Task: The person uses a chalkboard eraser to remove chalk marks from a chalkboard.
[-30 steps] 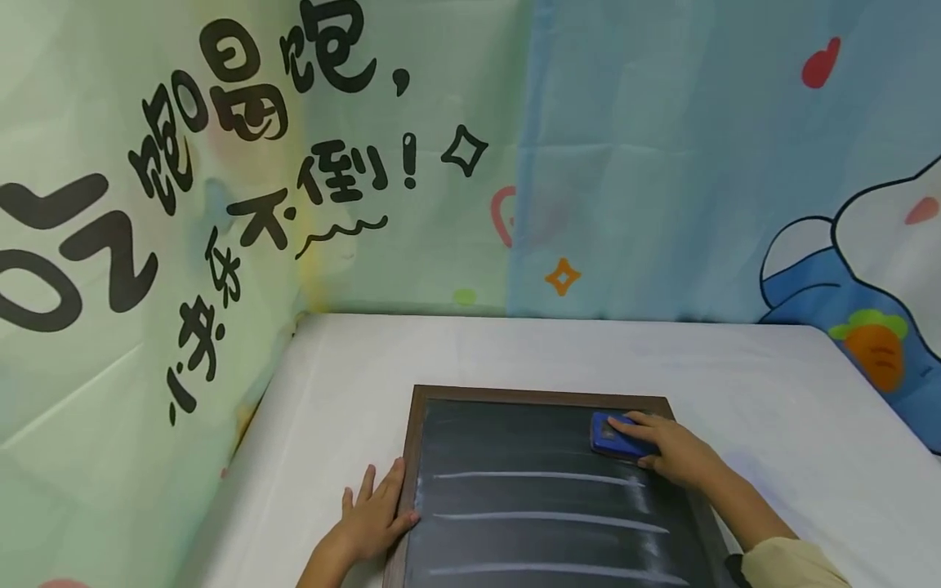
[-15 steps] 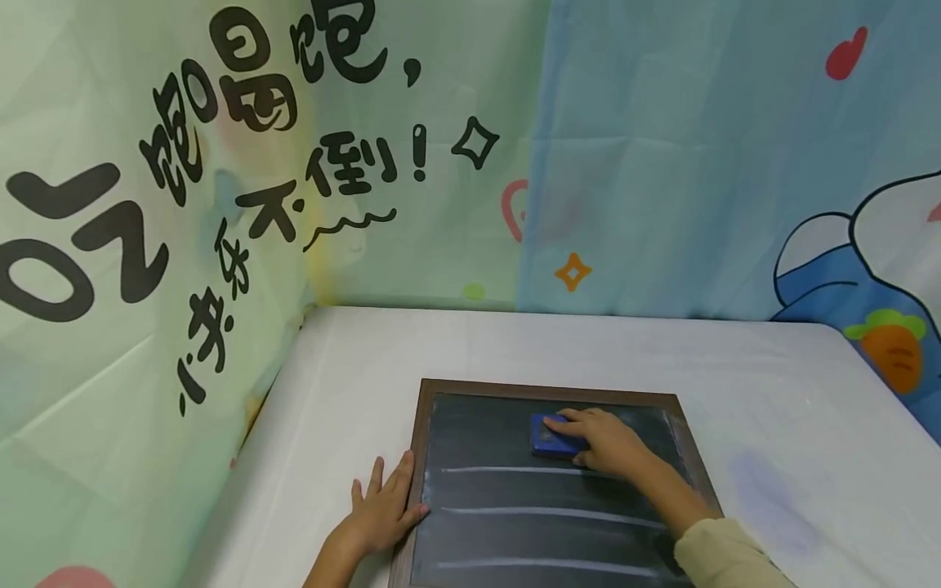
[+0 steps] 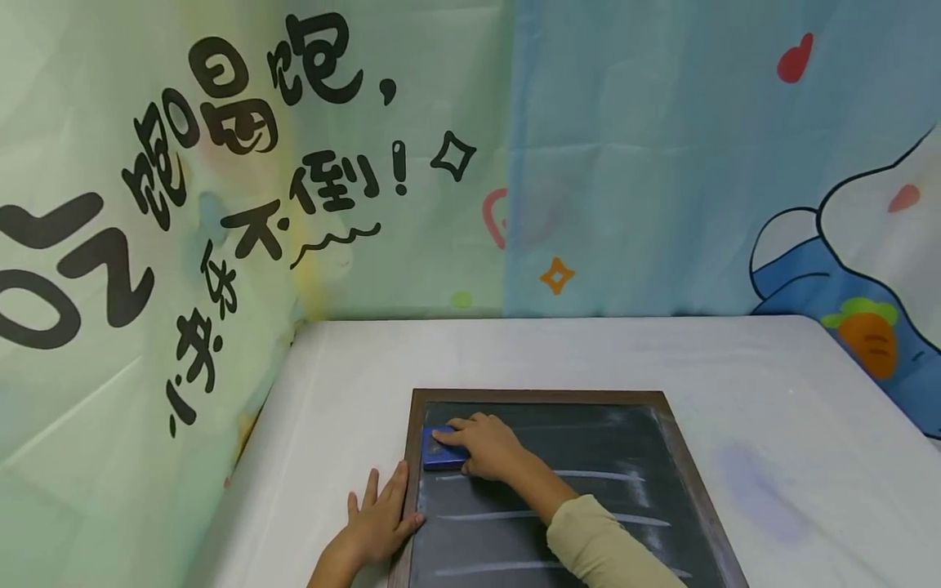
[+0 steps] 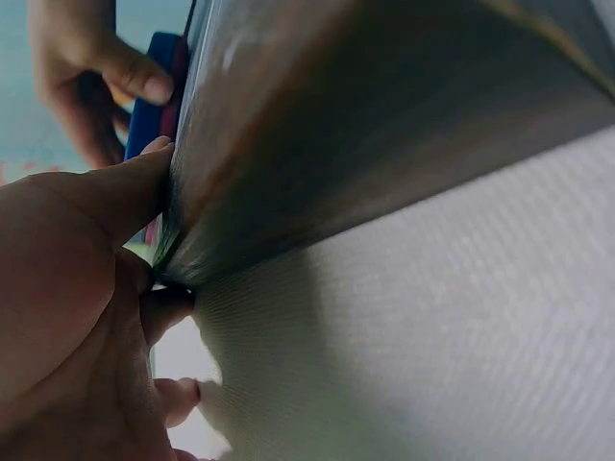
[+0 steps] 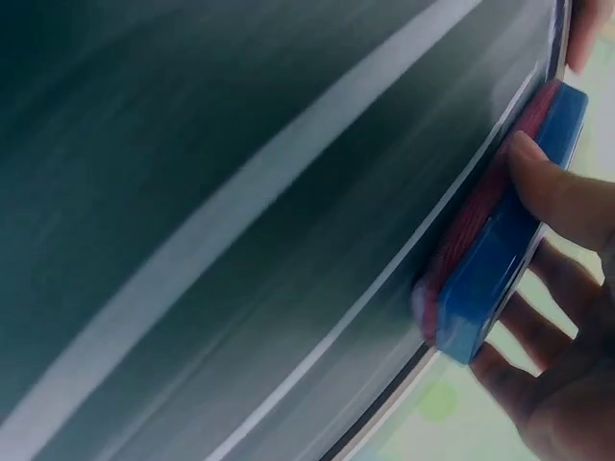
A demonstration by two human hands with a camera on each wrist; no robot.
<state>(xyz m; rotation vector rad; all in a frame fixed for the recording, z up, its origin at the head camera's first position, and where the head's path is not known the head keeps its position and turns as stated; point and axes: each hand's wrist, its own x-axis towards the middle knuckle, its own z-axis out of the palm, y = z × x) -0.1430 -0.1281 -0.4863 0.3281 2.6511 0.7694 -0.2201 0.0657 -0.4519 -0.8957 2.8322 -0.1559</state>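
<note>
A blue blackboard eraser (image 3: 443,448) with a red felt underside lies against the slate surface of a wood-framed blackboard (image 3: 537,396), at its upper left corner. My right hand (image 3: 488,445) grips the eraser; in the right wrist view the thumb (image 5: 557,192) is on one long side and the fingers on the other. My left hand (image 3: 378,518) rests at the board's left edge with fingers spread and straight, the thumb touching the frame. Several white chalk lines (image 3: 500,566) run across the board, partly hidden by the right forearm.
The board lies on a white-covered table (image 3: 353,367), with a faint purple stain (image 3: 764,490) on the right. A printed cloth backdrop (image 3: 412,245) with writing and cartoon shapes hangs along the left and back sides.
My right hand has slid the eraser leftward along the top of the board, from the upper right corner to the upper left. My left hand has stayed at the left edge.
</note>
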